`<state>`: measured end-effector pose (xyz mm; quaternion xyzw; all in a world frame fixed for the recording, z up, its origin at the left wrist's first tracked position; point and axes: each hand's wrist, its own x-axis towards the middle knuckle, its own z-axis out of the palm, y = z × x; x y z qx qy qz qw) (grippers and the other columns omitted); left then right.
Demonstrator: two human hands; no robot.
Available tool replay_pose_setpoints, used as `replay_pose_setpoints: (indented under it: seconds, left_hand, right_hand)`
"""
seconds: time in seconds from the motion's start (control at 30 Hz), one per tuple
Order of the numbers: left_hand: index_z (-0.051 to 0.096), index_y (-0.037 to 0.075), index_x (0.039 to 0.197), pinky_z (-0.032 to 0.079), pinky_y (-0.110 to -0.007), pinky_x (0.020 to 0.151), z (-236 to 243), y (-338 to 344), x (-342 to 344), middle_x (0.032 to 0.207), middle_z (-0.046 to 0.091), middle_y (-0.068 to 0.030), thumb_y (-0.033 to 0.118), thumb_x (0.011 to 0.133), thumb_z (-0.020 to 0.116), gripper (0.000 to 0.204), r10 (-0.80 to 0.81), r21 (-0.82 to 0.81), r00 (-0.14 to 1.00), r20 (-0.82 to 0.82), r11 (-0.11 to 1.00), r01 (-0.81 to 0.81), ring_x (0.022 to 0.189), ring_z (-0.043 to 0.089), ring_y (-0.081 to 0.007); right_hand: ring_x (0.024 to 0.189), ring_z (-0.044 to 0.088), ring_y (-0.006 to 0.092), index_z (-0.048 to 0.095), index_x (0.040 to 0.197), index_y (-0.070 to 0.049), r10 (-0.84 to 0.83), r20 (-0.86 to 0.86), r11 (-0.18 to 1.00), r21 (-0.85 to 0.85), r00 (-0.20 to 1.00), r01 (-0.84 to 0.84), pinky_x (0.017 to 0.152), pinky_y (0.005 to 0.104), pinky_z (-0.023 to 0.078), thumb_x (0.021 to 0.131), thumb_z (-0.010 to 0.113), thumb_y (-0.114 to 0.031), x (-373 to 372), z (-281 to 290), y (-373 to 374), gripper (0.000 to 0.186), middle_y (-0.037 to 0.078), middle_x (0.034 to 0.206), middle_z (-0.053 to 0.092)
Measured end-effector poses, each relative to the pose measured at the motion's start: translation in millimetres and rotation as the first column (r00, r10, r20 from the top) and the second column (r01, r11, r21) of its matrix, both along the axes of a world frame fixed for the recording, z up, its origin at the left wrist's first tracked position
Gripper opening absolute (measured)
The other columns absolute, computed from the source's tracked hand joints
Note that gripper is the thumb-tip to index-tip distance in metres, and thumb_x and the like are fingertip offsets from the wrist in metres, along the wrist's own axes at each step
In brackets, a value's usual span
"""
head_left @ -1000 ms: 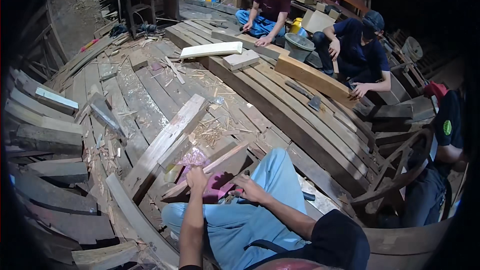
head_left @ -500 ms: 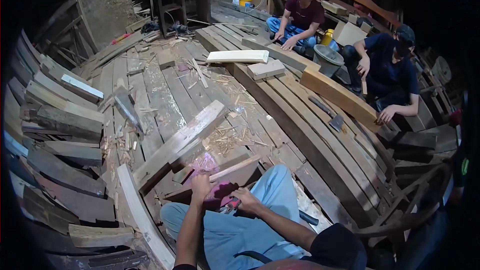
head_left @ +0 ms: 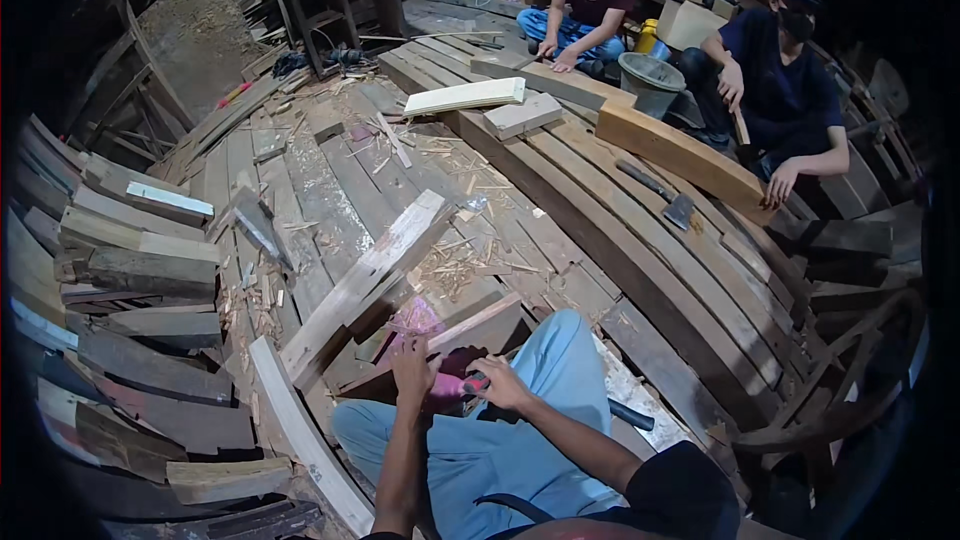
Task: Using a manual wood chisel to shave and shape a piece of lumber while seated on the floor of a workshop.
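While the right hand (head_left: 503,383) clasps a red-and-black tool (head_left: 476,382) nearer than the wooden strip (head_left: 478,324), the left hand (head_left: 413,372) is at the strip's near end, its grip unclear; shavings (head_left: 448,275), then a hatchet (head_left: 655,193), lie beyond the strip.

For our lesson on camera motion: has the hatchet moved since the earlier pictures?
No: judged against the planks beneath, the hatchet lies in the same spot, its head pointing the same way.
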<state>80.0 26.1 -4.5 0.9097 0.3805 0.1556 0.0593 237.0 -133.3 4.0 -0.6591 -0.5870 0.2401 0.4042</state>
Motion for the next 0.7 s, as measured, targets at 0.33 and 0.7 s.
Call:
replay_pose_setpoints:
  seconds: [0.33, 0.7]
  left_hand:
    - [0.050, 0.011, 0.135, 0.027, -0.059, 0.109, 8, -10, -14, 0.129, 0.051, -0.0148, 0.035, 0.078, 0.074, 0.066, 0.011, -0.166, 0.999, 0.044, 0.986, -0.004, 0.124, 0.046, -0.0348]
    - [0.057, 0.007, 0.127, 0.028, -0.059, 0.107, 3, -12, -9, 0.122, 0.054, -0.0177, 0.035, 0.078, 0.073, 0.058, 0.044, -0.137, 0.997, 0.068, 0.990, -0.035, 0.114, 0.050, -0.0396]
  right_hand:
    - [0.099, 0.060, 0.0327, 0.062, 0.104, -0.005, 0.026, 0.014, 0.999, 0.042, 1.000, -0.026, 0.086, 0.0413, 0.042, 0.076, 0.077, -0.023, -1, 2, 3, 0.037, 0.013, 0.102, 0.066]
    - [0.102, 0.058, 0.0294, 0.063, 0.107, -0.009, 0.043, 0.030, 0.999, 0.007, 0.999, -0.043, 0.091, 0.0426, 0.039, 0.085, 0.070, -0.046, -2, -14, 1, 0.044, 0.010, 0.102, 0.064]
